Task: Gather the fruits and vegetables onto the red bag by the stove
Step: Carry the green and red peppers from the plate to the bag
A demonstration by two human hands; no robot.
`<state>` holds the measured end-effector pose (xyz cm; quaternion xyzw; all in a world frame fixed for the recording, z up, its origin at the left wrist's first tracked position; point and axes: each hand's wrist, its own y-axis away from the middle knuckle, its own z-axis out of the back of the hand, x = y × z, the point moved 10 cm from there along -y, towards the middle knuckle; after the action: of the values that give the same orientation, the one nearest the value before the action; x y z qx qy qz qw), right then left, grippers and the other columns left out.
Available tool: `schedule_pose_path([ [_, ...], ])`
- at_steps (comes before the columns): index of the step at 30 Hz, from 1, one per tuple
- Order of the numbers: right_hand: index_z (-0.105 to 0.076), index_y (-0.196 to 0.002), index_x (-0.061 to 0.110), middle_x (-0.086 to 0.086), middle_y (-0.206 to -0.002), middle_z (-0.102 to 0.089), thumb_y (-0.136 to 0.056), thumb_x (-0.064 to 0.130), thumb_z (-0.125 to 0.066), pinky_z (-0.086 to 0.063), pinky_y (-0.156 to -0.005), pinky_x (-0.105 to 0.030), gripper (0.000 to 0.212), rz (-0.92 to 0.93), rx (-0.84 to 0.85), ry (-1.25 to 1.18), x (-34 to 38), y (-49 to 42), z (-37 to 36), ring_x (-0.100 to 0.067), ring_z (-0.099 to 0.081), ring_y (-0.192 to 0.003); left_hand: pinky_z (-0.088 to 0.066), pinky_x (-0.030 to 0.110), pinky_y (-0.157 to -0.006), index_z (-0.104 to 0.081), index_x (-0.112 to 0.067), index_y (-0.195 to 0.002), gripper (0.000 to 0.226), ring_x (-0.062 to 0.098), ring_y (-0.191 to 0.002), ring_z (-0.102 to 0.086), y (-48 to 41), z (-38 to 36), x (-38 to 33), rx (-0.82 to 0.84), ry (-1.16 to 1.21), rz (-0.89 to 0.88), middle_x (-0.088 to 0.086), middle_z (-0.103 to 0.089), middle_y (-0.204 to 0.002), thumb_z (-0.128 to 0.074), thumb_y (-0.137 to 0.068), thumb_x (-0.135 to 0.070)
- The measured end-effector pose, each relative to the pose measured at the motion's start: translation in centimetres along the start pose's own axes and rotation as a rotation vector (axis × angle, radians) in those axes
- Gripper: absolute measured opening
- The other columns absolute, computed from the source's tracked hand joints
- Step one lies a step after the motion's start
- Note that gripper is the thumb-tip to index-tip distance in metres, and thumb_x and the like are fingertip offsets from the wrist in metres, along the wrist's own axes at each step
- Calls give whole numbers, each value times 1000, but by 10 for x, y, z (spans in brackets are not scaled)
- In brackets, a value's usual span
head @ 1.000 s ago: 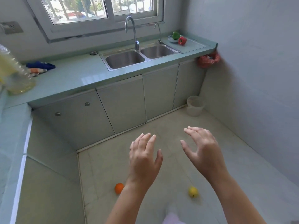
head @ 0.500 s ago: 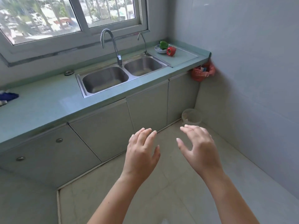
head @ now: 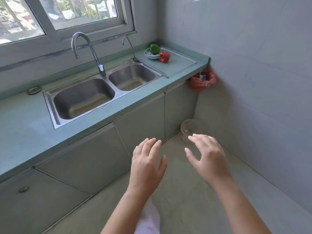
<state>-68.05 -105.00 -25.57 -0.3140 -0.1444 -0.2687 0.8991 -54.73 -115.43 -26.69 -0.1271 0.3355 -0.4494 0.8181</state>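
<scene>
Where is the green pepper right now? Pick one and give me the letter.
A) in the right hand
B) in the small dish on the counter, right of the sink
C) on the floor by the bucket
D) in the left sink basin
B: the green pepper sits in the small dish on the counter, with the red pepper right beside that dish.

Green countertop (head: 25, 132): double sink (head: 101, 93) set in; small dish (head: 151, 55) holding green pepper (head: 155, 48); red pepper (head: 164, 56) beside.
</scene>
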Motion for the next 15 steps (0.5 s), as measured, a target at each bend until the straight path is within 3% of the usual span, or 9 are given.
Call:
schedule_pose_path([
  [11, -68, -99, 8, -10, -99, -69, -78, 36, -47, -50, -81, -40, 41, 6, 27, 62, 18, -179, -108, -29, -62, -90, -46, 49, -89, -60, -7, -113, 41, 26, -113, -45, -167, -48, 116, 3, 62, -15, 11, -61, -114, -46, -83, -30],
  [15, -67, -101, 7, -10, -100, -68, -79, 35, -47, -50, -83, -41, 41, 8, 17, 51, 30, -248, -142, -29, -61, -92, -46, 49, -89, -60, -5, -113, 42, 33, -108, -54, -227, -55, 159, 3, 64, 2, 11, -62, -112, -46, -83, -31],
])
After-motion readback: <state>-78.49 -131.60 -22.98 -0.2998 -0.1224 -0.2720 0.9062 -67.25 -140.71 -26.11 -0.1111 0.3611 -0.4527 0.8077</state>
